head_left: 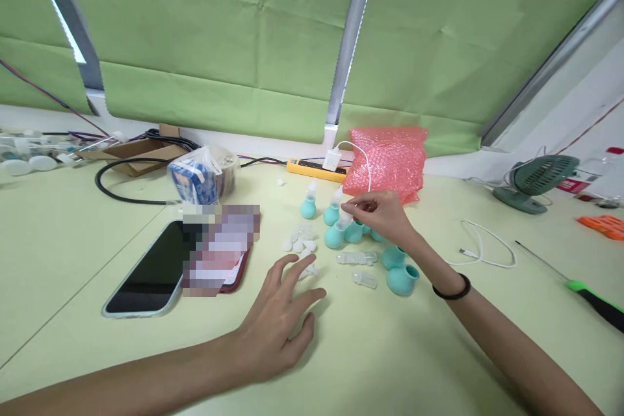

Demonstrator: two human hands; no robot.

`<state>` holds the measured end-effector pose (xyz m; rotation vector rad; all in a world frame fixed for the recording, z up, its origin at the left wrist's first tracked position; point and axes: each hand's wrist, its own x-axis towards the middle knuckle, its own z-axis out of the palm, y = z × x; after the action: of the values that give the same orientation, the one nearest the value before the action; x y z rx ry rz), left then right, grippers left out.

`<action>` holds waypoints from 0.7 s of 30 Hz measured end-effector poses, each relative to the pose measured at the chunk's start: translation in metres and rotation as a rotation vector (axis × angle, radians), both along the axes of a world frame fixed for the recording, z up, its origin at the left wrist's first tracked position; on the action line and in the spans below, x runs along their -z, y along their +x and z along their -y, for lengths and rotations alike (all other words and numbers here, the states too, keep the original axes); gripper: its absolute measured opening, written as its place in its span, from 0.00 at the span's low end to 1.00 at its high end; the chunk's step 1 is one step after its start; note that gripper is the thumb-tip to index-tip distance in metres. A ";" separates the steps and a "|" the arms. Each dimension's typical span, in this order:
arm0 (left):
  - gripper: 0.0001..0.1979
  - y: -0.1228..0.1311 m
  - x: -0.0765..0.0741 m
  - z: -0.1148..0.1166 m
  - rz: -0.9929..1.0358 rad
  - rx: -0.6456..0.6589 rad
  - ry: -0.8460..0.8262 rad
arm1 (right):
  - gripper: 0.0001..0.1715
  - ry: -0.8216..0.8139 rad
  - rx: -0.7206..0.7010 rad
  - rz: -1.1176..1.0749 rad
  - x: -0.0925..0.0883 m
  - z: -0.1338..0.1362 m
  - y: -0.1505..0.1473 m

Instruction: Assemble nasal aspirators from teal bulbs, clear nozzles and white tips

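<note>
Several small teal rubber bulbs lie and stand on the pale green table (380,364). Two of them with clear nozzles stand upright (308,205) (332,211). My right hand (380,216) pinches the clear nozzle on top of a third teal bulb (334,236). Open bulbs without nozzles (402,279) lie beside my right wrist. Loose clear nozzles (357,258) and small white caps (298,242) are scattered between my hands. My left hand (280,322) rests on the table with fingers spread, its fingertips reaching toward a clear piece (309,270).
A black phone (149,270) and a blurred-out item lie at the left. Behind are a plastic bag with a blue carton (197,179), a cardboard box, black cable, a yellow power strip (314,169), pink bubble wrap (387,159), a green fan (533,182), a white cable and a green-handled screwdriver (580,289).
</note>
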<state>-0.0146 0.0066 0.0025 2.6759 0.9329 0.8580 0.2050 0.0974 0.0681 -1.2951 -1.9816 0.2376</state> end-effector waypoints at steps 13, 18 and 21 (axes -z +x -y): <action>0.17 0.002 0.004 -0.001 -0.227 -0.060 -0.041 | 0.17 0.104 0.044 0.130 0.000 0.005 -0.004; 0.16 0.003 0.003 -0.001 -0.178 -0.061 -0.039 | 0.10 0.433 0.026 0.163 -0.009 0.024 -0.018; 0.18 0.003 0.003 0.000 -0.184 -0.087 -0.030 | 0.11 0.313 -0.173 0.419 -0.013 0.042 -0.027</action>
<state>-0.0117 0.0070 -0.0009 2.7414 1.1005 0.6154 0.1778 0.0559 0.0810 -1.0297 -2.3689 -0.2777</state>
